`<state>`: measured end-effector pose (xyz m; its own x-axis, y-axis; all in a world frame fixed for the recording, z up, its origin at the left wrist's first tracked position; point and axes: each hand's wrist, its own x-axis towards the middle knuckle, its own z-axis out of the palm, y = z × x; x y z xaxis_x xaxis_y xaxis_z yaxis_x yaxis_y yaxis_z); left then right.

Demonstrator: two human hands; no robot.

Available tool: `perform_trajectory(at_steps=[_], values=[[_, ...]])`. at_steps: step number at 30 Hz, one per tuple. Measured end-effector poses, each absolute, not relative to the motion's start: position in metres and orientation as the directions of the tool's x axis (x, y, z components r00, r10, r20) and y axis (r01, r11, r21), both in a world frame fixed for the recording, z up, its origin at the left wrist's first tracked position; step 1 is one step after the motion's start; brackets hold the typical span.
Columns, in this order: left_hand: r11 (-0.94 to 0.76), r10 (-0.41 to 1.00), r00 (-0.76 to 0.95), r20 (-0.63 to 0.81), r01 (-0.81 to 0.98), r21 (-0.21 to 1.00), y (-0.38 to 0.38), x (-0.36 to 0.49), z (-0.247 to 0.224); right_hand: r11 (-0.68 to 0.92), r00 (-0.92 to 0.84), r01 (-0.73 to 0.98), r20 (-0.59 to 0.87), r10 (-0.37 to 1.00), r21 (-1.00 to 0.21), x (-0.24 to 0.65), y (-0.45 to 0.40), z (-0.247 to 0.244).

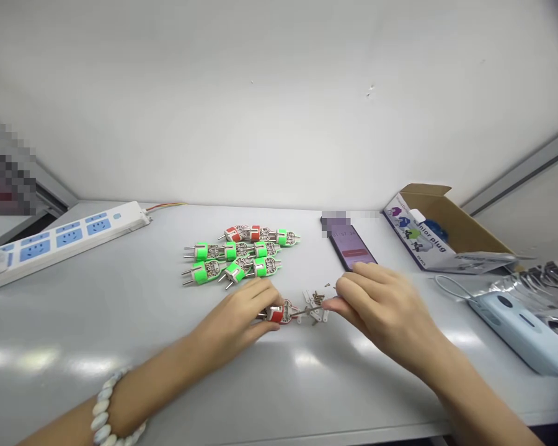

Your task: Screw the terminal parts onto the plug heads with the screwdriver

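Note:
My left hand (248, 313) is closed on a red and white electrical plug (276, 313), pinning it to the table with its inner side showing. In my right hand (376, 303) is a screwdriver (307, 310); its thin metal shaft points left and its tip reaches the cord end of the plug. My fingers hide most of its handle. Beneath and beside the shaft lies a small pile of white strips (324, 316) and brass-coloured screws (318, 297). Behind my left hand are rows of opened plugs, several green (206, 272) and a couple red (255, 233).
A phone (351, 244) lies behind my right hand. To the right stand an open cardboard plug box (428, 248) and a light blue power bank (521, 328) with a cord loop, near clear plastic packaging (530, 282). A white power strip (74, 241) lies at left. The white wall (260, 124) closes the back.

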<state>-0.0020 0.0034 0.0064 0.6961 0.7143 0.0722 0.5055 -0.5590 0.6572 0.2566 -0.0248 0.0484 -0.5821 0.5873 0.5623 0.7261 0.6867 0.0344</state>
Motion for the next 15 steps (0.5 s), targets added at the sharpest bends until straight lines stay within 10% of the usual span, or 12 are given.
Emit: perform_trajectory(at_steps=[9, 15], values=[[-0.543, 0.721, 0.690, 0.057, 0.513, 0.665, 0.0043, -0.0018, 0.0059, 0.659, -0.604, 0.623, 0.276, 0.748, -0.421, 0.2615, -0.0314, 0.0486], [-0.556, 0.714, 0.696, 0.076, 0.498, 0.665, 0.0036, -0.0025, 0.0040, 0.717, -0.606, 0.667, 0.411, 0.680, -0.202, 0.2568, -0.0322, 0.0487]])
